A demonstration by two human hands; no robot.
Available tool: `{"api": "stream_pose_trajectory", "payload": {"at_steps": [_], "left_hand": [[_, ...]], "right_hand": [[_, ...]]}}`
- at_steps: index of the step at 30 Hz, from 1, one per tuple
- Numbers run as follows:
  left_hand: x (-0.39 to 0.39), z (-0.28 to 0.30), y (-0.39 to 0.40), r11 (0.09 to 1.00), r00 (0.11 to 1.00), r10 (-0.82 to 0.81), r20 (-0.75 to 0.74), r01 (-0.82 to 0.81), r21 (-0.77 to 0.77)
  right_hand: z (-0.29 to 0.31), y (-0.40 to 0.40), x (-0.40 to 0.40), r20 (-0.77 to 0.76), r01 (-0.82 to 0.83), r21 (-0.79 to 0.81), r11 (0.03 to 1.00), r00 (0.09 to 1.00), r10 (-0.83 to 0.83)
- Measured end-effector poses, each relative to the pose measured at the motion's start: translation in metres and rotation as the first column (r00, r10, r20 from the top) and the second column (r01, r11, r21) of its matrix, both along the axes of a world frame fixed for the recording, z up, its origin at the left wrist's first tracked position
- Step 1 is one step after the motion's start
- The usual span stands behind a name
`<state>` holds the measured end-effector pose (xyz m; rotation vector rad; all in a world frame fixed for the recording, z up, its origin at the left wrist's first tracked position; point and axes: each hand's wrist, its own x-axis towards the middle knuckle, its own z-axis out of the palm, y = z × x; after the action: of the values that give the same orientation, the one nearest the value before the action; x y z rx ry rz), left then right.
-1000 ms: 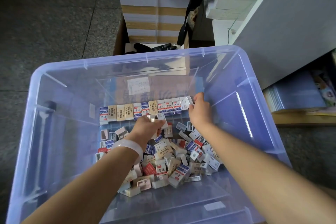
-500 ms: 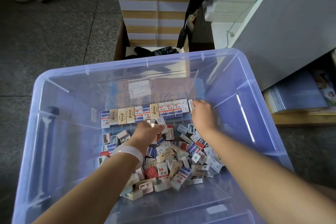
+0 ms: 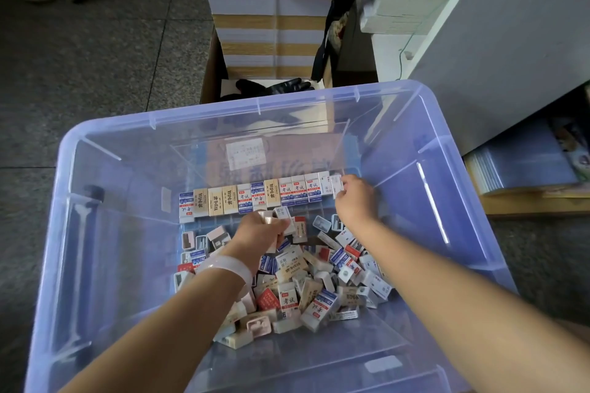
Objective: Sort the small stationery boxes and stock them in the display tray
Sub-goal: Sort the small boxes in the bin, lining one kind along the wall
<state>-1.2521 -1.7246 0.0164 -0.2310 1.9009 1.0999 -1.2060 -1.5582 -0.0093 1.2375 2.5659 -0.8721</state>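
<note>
A clear display tray (image 3: 265, 137) lies inside a large translucent blue bin (image 3: 105, 124). A row of small eraser boxes (image 3: 255, 199) stands along the tray's far edge, blue-white and beige ones mixed. A loose pile of small boxes (image 3: 306, 281) fills the tray's middle. My right hand (image 3: 354, 198) pinches a white box (image 3: 335, 187) at the right end of the row. My left hand (image 3: 258, 233) hovers over the pile and grips a few small boxes (image 3: 281, 214).
The bin stands on a grey stone floor (image 3: 95, 57). Behind it are a stack of cardboard cartons (image 3: 271, 16), black gloves (image 3: 277, 88) and a hanging black bag strap (image 3: 332, 25). A white cabinet (image 3: 510, 51) and stacked booklets (image 3: 523, 166) are at the right.
My right hand has shifted slightly right along the row's end with the white box. The left hand has stayed over the pile with its boxes.
</note>
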Motion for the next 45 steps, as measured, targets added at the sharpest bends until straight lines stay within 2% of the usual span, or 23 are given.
{"api": "stream_pose_trajectory", "payload": {"at_steps": [4, 7, 9, 10, 13, 16, 21, 24, 26, 28, 31, 33, 34, 36, 37, 38, 41, 43, 45], "left_hand": [[0.000, 0.000, 0.001, 1.000, 1.000, -0.005, -0.001, 0.005, 0.006], [0.000, -0.001, 0.001, 1.000, 1.000, 0.008, 0.005, -0.008, 0.018], [0.000, -0.001, 0.001, 0.999, 1.000, 0.021, 0.012, -0.021, 0.025], [0.000, -0.001, 0.001, 0.999, 1.000, 0.026, 0.015, -0.027, 0.028], [-0.001, 0.005, 0.003, 0.998, 0.999, 0.029, 0.035, -0.031, 0.057], [-0.003, 0.010, 0.006, 0.997, 0.999, 0.028, 0.044, -0.031, 0.070], [-0.003, 0.024, 0.014, 0.995, 1.000, -0.027, -0.012, 0.028, 0.098], [-0.003, 0.029, 0.019, 0.990, 0.999, -0.010, -0.041, 0.015, 0.139], [-0.002, 0.032, 0.021, 0.990, 0.998, 0.007, -0.055, 0.001, 0.140], [-0.002, 0.033, 0.021, 0.990, 0.998, 0.023, -0.063, -0.015, 0.140], [-0.002, 0.031, 0.023, 0.986, 0.995, 0.076, -0.069, -0.065, 0.154], [-0.001, 0.029, 0.026, 0.986, 0.994, 0.090, -0.063, -0.081, 0.143], [0.000, 0.028, 0.028, 0.987, 0.995, 0.083, -0.057, -0.074, 0.142], [0.003, 0.027, 0.031, 0.986, 0.998, 0.052, -0.044, -0.045, 0.161], [0.004, 0.027, 0.031, 0.984, 0.999, 0.036, -0.035, -0.029, 0.178], [0.004, 0.027, 0.031, 0.980, 0.999, 0.031, -0.017, -0.027, 0.199], [0.002, 0.027, 0.028, 0.942, 0.988, 0.080, 0.132, -0.119, 0.315], [0.000, 0.027, 0.026, 0.902, 0.960, 0.093, 0.263, -0.193, 0.386], [0.000, 0.028, 0.024, 0.876, 0.939, 0.097, 0.331, -0.238, 0.420]], "right_hand": [[0.003, -0.001, -0.002, -0.067, -0.023, -0.080, 0.997, 0.998, 0.017], [0.006, 0.001, 0.000, -0.026, -0.123, 0.082, 0.989, 0.992, 0.126], [0.008, 0.004, 0.002, 0.108, -0.251, 0.231, 0.940, 0.967, 0.232], [0.010, 0.004, 0.003, 0.181, -0.307, 0.251, 0.918, 0.947, 0.267], [0.017, 0.000, 0.009, 0.341, -0.359, 0.154, 0.920, 0.894, 0.291], [0.023, -0.008, 0.018, 0.386, -0.356, 0.019, 0.934, 0.864, 0.322], [0.027, -0.010, 0.025, 0.333, -0.424, -0.163, 0.891, 0.826, 0.454], [0.033, -0.019, 0.026, 0.238, -0.441, -0.270, 0.856, 0.831, 0.503], [0.040, -0.025, 0.026, 0.170, -0.416, -0.299, 0.859, 0.862, 0.477], [0.048, -0.027, 0.026, 0.119, -0.379, -0.243, 0.893, 0.902, 0.415], [0.057, -0.024, 0.027, 0.065, -0.240, -0.205, 0.949, 0.964, 0.258], [0.057, -0.025, 0.027, 0.008, -0.120, -0.269, 0.956, 0.992, 0.126], [0.056, -0.026, 0.027, -0.020, -0.047, -0.362, 0.931, 0.999, 0.042], [0.051, -0.030, 0.027, -0.053, 0.092, -0.612, 0.786, 0.986, -0.157], [0.049, -0.031, 0.026, -0.051, 0.142, -0.698, 0.702, 0.968, -0.247], [0.047, -0.031, 0.026, -0.052, 0.163, -0.716, 0.679, 0.957, -0.285], [0.039, -0.026, 0.025, -0.082, 0.172, -0.656, 0.735, 0.952, -0.295], [0.039, -0.026, 0.026, -0.097, 0.136, -0.629, 0.765, 0.963, -0.251], [0.041, -0.027, 0.027, -0.099, 0.085, -0.626, 0.775, 0.977, -0.188]]}}
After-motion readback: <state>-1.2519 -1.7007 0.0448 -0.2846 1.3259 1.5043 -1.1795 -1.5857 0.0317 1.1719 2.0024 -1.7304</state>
